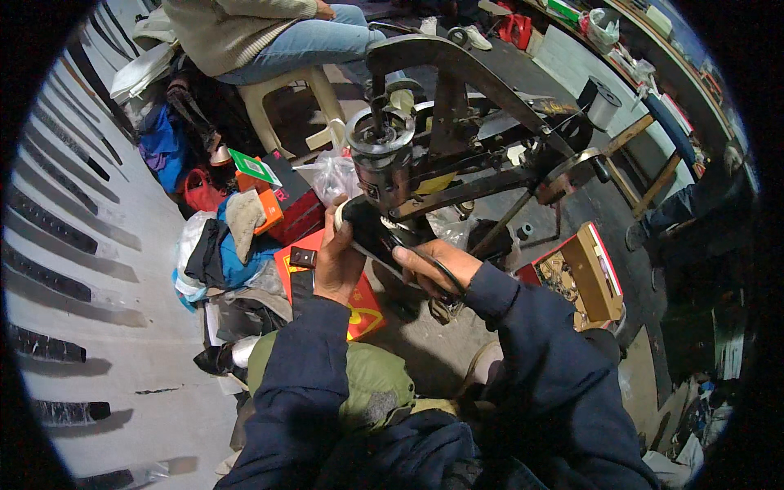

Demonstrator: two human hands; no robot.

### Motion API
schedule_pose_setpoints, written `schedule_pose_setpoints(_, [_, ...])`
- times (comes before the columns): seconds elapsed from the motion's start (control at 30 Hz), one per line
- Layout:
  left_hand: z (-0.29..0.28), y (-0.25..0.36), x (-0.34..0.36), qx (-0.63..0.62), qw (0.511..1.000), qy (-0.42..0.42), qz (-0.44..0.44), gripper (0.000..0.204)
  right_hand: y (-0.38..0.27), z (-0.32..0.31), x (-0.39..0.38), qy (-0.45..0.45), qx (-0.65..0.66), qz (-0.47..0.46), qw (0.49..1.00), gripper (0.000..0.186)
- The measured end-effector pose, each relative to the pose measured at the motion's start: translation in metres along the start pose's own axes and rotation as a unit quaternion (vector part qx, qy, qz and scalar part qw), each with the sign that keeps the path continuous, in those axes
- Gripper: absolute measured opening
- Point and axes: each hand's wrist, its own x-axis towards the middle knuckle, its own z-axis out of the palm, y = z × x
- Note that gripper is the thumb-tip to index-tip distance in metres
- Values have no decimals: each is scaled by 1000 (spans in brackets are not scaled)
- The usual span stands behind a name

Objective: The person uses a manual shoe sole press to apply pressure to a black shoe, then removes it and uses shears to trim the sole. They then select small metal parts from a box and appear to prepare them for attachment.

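My left hand (339, 257) grips a black shoe (367, 222) with a white sole edge, tilted beneath the head of a dark metal, hand-cranked stitching machine (449, 114). My right hand (429, 263) is closed at the shoe's right side around a black, looped, slender item (451, 278), too indistinct to name. The machine's round housing (377, 151) rises just above both hands, and its crank wheel (572, 173) is to the upper right, with a spool of thread (600, 102) behind it.
A seated person (286, 45) occupies a plastic stool (273, 106). At left are piled bags and cloths (212, 257), orange boxes (265, 212) and a white wall (98, 335) hung with black strips. An open red box (604, 273) holds small parts. A shelf (637, 41) runs behind.
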Motion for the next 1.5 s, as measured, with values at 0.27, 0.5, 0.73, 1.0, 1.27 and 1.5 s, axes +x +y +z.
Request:
schedule_pose_setpoints(0.27, [-6, -2, 2, 2, 1000, 20, 19, 56, 9, 11, -3, 97, -52, -35, 993, 69])
schedule_pose_setpoints(0.5, [-19, 27, -5, -72, 985, 136, 81, 49, 45, 15, -64, 67, -18, -3, 998, 51])
schedule_pose_setpoints(0.73, [-13, 59, -26, -40, 983, 165, 76, 53, 60, 23, -132, 36, 136, -47, 989, 45])
schedule_pose_setpoints(1.0, [15, 72, -57, -4, 978, 182, 104, 43, 71, 41, -151, 23, 119, -92, 988, 60])
schedule_pose_setpoints(1.27, [42, 78, -93, 0, 977, 203, 61, 42, 47, 42, -163, -24, 117, -105, 987, 57])
schedule_pose_setpoints(1.5, [64, 65, -106, -61, 991, 90, -80, 44, -1, 14, -144, -82, -59, -64, 993, 59])
